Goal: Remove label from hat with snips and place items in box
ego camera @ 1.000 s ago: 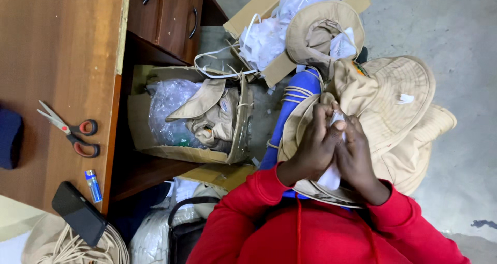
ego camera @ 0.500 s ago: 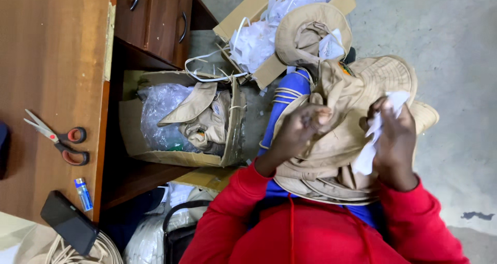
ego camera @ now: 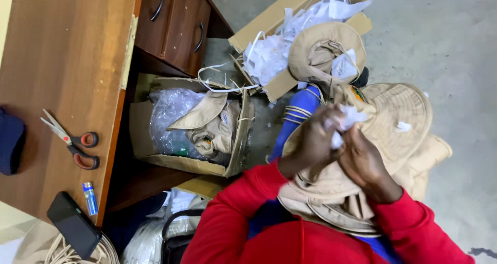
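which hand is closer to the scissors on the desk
Left. The left hand crumples white paper nearer the desk-side scissors; the right hand sits farther away.

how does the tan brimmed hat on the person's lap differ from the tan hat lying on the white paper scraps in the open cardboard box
The tan brimmed cloth hat on the lap lies spread out beneath both hands, the left hand and right hand, which crumple white paper over it. The tan hat in the cardboard box of paper scraps lies untouched, inside up, showing a white label. The lap hat sits on a stack of similar hats; the box hat rests on paper. Both are the same tan cloth.
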